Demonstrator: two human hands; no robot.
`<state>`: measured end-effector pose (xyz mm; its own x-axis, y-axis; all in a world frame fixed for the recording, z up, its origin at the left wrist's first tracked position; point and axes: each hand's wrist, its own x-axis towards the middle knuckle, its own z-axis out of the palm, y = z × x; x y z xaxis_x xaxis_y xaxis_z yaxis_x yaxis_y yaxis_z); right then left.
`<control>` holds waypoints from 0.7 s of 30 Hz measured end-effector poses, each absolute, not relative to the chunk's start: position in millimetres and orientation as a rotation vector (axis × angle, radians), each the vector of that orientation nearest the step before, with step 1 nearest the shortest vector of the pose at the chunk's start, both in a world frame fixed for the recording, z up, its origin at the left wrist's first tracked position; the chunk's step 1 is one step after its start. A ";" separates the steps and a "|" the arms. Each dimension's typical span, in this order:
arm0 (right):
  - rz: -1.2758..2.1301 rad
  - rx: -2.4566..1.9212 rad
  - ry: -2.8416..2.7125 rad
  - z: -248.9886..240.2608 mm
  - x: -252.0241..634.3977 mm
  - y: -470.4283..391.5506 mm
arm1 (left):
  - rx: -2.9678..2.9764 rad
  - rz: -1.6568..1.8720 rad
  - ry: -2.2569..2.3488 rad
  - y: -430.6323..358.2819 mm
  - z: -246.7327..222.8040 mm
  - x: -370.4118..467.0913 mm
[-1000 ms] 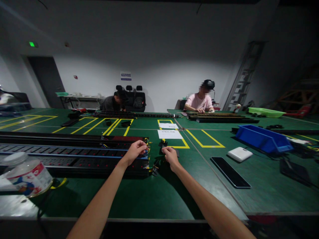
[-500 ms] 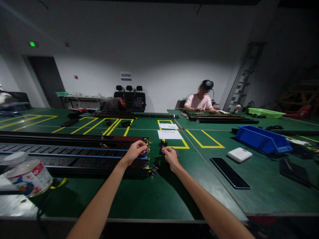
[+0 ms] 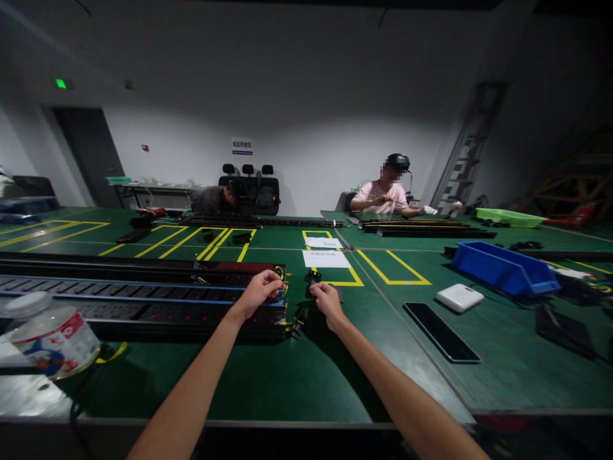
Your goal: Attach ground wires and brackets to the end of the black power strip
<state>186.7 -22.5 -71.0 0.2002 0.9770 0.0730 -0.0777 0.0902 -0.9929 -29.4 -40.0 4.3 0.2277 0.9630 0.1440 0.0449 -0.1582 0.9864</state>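
A: Where are our hands just now?
B: Our left hand [image 3: 260, 294] is over the right end of the long black strips [image 3: 143, 313], near the yellow and green wires [image 3: 281, 273] that stick out there
A: Do we have it clamped on a wire?
B: We see its fingers bent in towards the thumb, but we can't tell whether anything is between them
A: And the other one?
B: Our right hand [image 3: 329, 303] is apart from the left, past the end of the strips; its fingertips overlap a small black part [image 3: 313, 276] on the desk [image 3: 268, 390], and again we can't tell if they grip it
A: Where do the strips lie?
B: Flat on the desk to our left, side by side, with a clear jar [image 3: 62, 342] in front of them
A: What do we have on our right?
B: A dark phone [image 3: 440, 332], a white box [image 3: 460, 298] beyond it, then a blue bin [image 3: 502, 268]. Across the desk, a person in a pink top [image 3: 380, 197] sits behind some dark bars [image 3: 426, 230]
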 end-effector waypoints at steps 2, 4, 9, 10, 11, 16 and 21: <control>1.042 -1.170 -1.043 -72.0 187.0 -22.0 | 1.470 1.114 1.007 -39.7 4.1 -29.5; 1.042 -1.165 -1.045 -72.7 187.0 -21.7 | 1.474 1.113 1.002 -39.2 3.6 -29.7; 1.046 -1.167 -1.036 -72.0 186.8 -22.7 | 1.488 1.116 1.001 -38.6 2.7 -29.9; 1.042 -1.172 -1.038 -71.6 186.8 -23.0 | 1.491 1.116 1.002 -38.7 2.7 -29.9; 1.037 -1.178 -1.041 -71.2 186.7 -23.2 | 1.492 1.115 1.002 -38.9 2.8 -29.9; 1.035 -1.190 -1.049 -70.4 186.8 -23.4 | 1.494 1.111 1.005 -39.7 3.5 -30.1; 1.026 -1.193 -1.048 -69.6 186.6 -23.7 | 1.505 1.110 1.006 -40.1 3.8 -30.2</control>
<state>186.6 -23.7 -69.6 0.2088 0.9750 0.0759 -0.0556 0.0893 -0.9944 -30.2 -40.1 3.8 0.2414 0.9568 0.1619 0.0671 -0.1829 0.9808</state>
